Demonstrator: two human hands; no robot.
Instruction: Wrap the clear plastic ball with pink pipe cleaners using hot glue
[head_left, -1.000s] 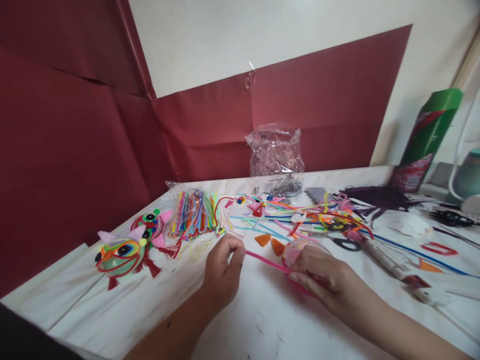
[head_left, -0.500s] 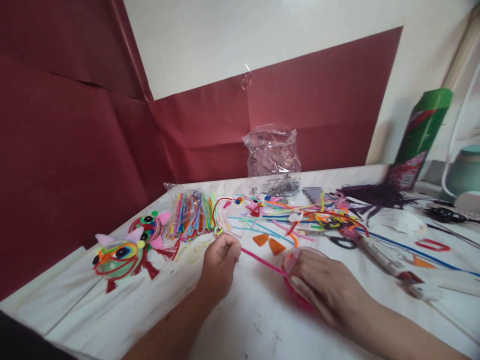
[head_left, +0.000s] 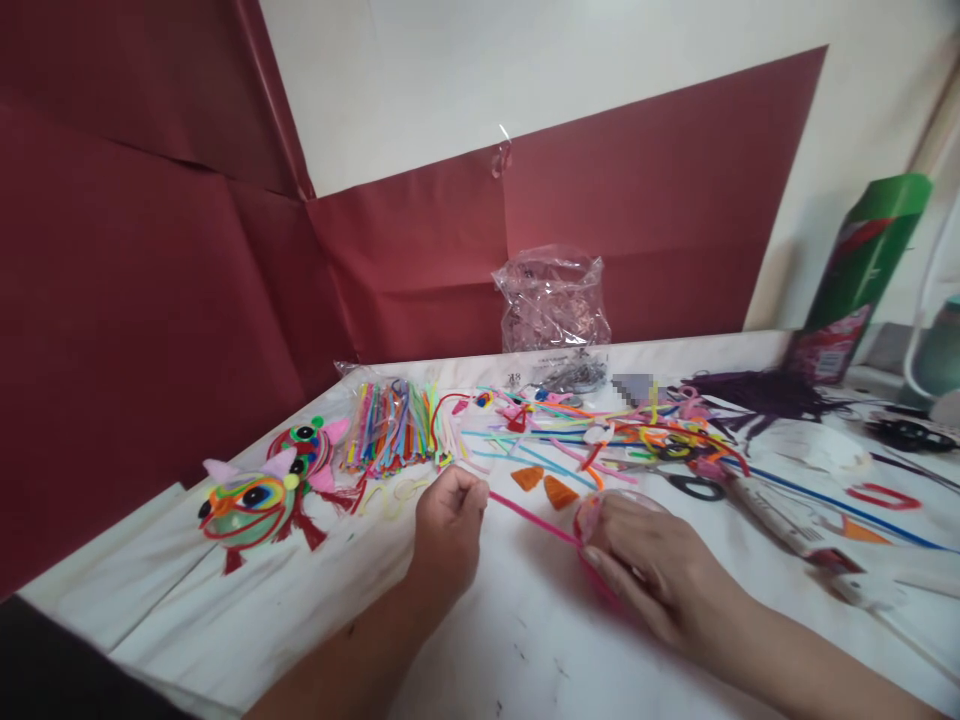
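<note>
My left hand (head_left: 452, 520) pinches one end of a bright pink pipe cleaner (head_left: 531, 514), which runs slanting down to the right. My right hand (head_left: 649, 560) is closed around a rounded, see-through piece with pink on it (head_left: 589, 518), and the pipe cleaner's other part meets it there. Most of that piece is hidden under my right fingers. Just beyond the pipe cleaner lie two orange fuzzy pieces (head_left: 559, 491).
Two colourful lion-head-like crafts (head_left: 251, 508) stand at left. Behind are a bag of pipe cleaners (head_left: 394, 425) and a clear plastic bag (head_left: 553, 300). Scissors (head_left: 694, 485), a glue gun (head_left: 780, 520), purple strands (head_left: 765, 392) and a green bottle (head_left: 862, 275) are at right.
The whole view has shifted slightly, so things sit a little further right. Both hands keep their hold, with the pink pipe cleaner still stretched between them.
</note>
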